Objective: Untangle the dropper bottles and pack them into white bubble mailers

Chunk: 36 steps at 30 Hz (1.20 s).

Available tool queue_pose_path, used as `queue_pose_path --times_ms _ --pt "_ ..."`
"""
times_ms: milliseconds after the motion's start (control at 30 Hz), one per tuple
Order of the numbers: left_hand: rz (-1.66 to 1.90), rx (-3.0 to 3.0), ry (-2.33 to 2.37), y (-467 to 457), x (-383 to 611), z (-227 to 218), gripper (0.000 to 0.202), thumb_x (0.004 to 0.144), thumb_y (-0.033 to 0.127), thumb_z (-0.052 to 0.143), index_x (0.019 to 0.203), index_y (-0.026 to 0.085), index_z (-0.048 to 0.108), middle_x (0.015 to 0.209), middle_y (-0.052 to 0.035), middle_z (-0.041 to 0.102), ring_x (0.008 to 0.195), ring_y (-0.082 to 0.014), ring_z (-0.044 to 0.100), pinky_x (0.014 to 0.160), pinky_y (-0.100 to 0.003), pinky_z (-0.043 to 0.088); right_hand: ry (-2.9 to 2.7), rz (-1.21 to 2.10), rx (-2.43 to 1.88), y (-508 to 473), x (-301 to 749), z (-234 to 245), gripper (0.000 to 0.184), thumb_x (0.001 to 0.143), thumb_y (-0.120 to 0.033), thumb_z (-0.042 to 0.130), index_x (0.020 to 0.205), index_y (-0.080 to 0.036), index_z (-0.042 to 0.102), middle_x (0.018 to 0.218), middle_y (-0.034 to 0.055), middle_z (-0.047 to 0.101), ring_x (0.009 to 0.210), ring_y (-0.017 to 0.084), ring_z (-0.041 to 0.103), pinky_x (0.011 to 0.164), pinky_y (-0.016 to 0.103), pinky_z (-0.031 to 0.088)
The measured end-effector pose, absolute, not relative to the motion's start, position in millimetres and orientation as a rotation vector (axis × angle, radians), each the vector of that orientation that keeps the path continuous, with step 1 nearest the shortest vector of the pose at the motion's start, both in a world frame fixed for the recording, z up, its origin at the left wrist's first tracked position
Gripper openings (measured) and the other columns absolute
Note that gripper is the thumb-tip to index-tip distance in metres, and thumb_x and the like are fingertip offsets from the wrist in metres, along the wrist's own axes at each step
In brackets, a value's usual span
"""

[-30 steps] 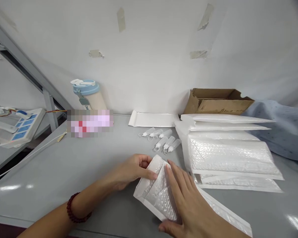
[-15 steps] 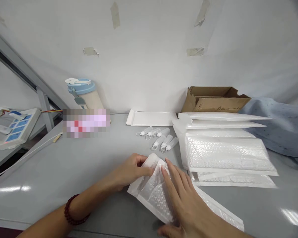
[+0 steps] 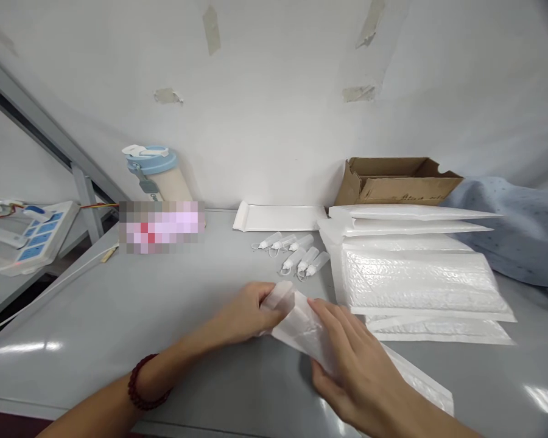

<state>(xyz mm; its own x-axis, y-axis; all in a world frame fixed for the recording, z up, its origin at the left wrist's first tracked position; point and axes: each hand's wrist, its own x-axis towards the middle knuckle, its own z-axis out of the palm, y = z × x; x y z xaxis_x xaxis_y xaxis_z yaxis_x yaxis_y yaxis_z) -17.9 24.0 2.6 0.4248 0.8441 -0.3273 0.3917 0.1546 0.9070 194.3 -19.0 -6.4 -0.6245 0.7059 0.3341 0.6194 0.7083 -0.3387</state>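
Observation:
A white bubble mailer (image 3: 301,328) lies partly lifted near the front of the grey table (image 3: 119,304). My left hand (image 3: 246,313) pinches its upper end, fingers curled on the flap. My right hand (image 3: 360,371) grips the mailer lower down, thumb under and fingers over it. Several small clear dropper bottles (image 3: 296,252) lie in two rows just beyond the hands. A red bead bracelet (image 3: 139,386) circles my left wrist.
A stack of white bubble mailers (image 3: 415,274) sits to the right. Behind it stand an open cardboard box (image 3: 397,179) and a blue cloth (image 3: 516,225). A single mailer (image 3: 278,217) lies by the wall. A cream tumbler with a blue lid (image 3: 158,173) stands left.
The mailer lay flat under my right palm. Now its upper end is raised and tilted, with my right hand shifted from pressing on top to gripping its edge.

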Motion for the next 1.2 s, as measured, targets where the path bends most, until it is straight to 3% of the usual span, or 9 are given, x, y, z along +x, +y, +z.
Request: queue_pose_path --times_ms 133,233,333,467,600,800,933,1100,1200 --pt "0.800 1.897 1.511 47.7 -34.6 -11.1 0.026 0.087 0.035 0.045 0.096 0.017 0.061 0.089 -0.0060 0.067 0.079 -0.0181 0.061 0.070 -0.029 0.050 -2.407 0.381 -1.113 -15.2 197.8 -3.6 0.062 0.078 -0.014 0.045 0.136 -0.019 0.023 0.120 0.0136 0.055 0.100 0.026 0.057 0.077 0.040 0.052" --pt "0.872 2.045 1.579 66.2 -47.6 -18.6 0.027 0.086 0.029 0.046 0.105 0.017 0.061 0.122 -0.0109 0.056 0.119 -0.0267 0.043 0.099 -0.043 0.037 -2.372 0.487 -1.159 -14.5 196.6 -2.7 0.058 0.079 -0.015 0.045 0.133 -0.021 0.026 0.118 0.0125 0.056 0.099 0.026 0.058 0.075 0.039 0.053" --pt "0.800 2.161 1.512 78.1 -56.0 -24.0 0.030 0.083 0.026 0.049 0.110 0.019 0.062 0.133 -0.0094 0.049 0.129 -0.0282 0.033 0.106 -0.048 0.027 -2.340 0.518 -1.192 -14.4 195.3 -3.4 0.056 0.079 -0.016 0.046 0.131 -0.021 0.027 0.118 0.0121 0.055 0.100 0.026 0.058 0.076 0.040 0.053" --pt "0.796 2.195 1.491 82.6 -61.5 -27.2 0.028 0.083 0.024 0.049 0.105 0.019 0.065 0.123 -0.0093 0.059 0.117 -0.0257 0.048 0.101 -0.045 0.034 -2.324 0.550 -1.221 -12.5 195.7 -3.4 0.056 0.078 -0.017 0.048 0.130 -0.021 0.028 0.115 0.0119 0.055 0.098 0.026 0.058 0.075 0.040 0.053" --pt "0.982 2.083 1.597 79.8 -65.4 -23.4 0.018 0.080 0.028 0.051 0.081 0.017 0.066 0.093 -0.0075 0.068 0.092 -0.0227 0.058 0.085 -0.037 0.045 -2.322 0.603 -1.235 -10.5 196.0 -1.4 0.057 0.078 -0.017 0.049 0.130 -0.022 0.027 0.117 0.0113 0.052 0.099 0.025 0.057 0.076 0.040 0.052" --pt "1.194 1.822 1.544 69.9 -75.0 -7.7 0.026 0.082 0.027 0.045 0.058 0.017 0.047 0.055 0.0016 0.048 0.055 -0.0123 0.048 0.053 -0.024 0.041 -2.337 0.622 -1.203 -11.4 193.7 -2.6 0.059 0.079 -0.016 0.048 0.133 -0.020 0.024 0.121 0.0121 0.047 0.106 0.025 0.050 0.084 0.043 0.049" --pt "1.075 1.842 1.310 58.6 -69.5 -0.5 0.027 0.080 0.020 0.041 0.053 0.017 0.041 0.052 0.0028 0.043 0.051 -0.0098 0.042 0.049 -0.021 0.036 -2.363 0.614 -1.193 -12.0 192.5 -5.4 0.062 0.080 -0.016 0.048 0.135 -0.018 0.021 0.123 0.0131 0.043 0.111 0.026 0.044 0.089 0.045 0.047" --pt "0.838 1.958 1.113 39.6 -44.3 2.2 0.021 0.077 0.019 0.052 0.056 0.015 0.051 0.054 0.0020 0.050 0.050 -0.0086 0.039 0.049 -0.022 0.031 -2.376 0.631 -1.187 -11.5 191.7 -7.2 0.063 0.081 -0.015 0.047 0.137 -0.019 0.019 0.126 0.0124 0.041 0.114 0.025 0.041 0.091 0.043 0.046" --pt "0.695 2.067 0.923 30.6 -32.1 4.6 0.022 0.081 0.020 0.050 0.059 0.015 0.054 0.056 0.0001 0.056 0.058 -0.0115 0.044 0.058 -0.023 0.035 -2.400 0.598 -1.136 -12.7 192.5 -9.1 0.065 0.080 -0.014 0.047 0.138 -0.017 0.017 0.128 0.0136 0.039 0.116 0.027 0.039 0.093 0.045 0.045"
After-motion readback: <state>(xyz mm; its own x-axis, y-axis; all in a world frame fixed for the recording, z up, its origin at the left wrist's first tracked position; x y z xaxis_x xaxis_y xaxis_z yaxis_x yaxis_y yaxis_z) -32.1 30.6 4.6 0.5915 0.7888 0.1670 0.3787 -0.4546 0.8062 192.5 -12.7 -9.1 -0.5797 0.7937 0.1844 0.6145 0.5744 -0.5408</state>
